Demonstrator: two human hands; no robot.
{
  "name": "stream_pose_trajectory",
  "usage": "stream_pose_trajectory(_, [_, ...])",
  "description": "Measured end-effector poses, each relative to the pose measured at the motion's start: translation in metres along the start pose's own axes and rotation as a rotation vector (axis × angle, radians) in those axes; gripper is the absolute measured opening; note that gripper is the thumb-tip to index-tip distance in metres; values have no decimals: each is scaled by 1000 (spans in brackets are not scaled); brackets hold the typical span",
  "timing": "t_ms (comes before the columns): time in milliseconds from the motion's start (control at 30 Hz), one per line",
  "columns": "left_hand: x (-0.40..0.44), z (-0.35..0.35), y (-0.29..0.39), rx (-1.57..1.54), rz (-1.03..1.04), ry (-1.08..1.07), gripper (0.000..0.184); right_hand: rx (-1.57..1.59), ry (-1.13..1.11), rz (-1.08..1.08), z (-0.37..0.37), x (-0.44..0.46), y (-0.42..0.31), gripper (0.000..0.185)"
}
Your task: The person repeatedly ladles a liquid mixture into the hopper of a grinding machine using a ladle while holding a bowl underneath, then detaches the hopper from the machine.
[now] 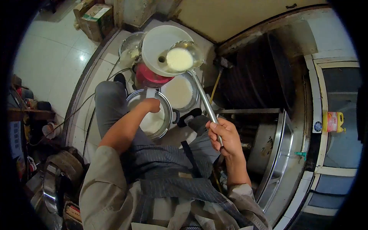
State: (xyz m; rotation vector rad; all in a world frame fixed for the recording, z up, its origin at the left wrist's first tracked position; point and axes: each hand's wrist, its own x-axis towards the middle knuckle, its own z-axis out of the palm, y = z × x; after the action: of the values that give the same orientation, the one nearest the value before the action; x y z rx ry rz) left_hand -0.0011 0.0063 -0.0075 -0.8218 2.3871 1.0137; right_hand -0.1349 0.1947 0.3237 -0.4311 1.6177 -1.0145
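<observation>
My right hand is wrapped round the long metal handle of a ladle. The ladle's bowl, filled with a pale creamy mix, is over the right side of a wide white funnel-shaped hopper with a dark hole. Under the hopper is a pink-red body. My left hand is closed above the steel pot, at the lower end of a pale flat piece; what its fingers grip is hidden. White liquid lies in the pot. Beside it stands a basin of cream-coloured contents.
Another metal bowl sits behind the hopper at left. A dark ribbed drum and a steel-framed stand are on the right. A cable crosses the floor at left. A cardboard box stands at the back left.
</observation>
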Motion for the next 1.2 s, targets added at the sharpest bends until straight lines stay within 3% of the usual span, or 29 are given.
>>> stream_pose_trajectory(1200, [-5, -7, 7, 28, 0, -61, 35, -70, 37, -35, 3, 3, 3, 18])
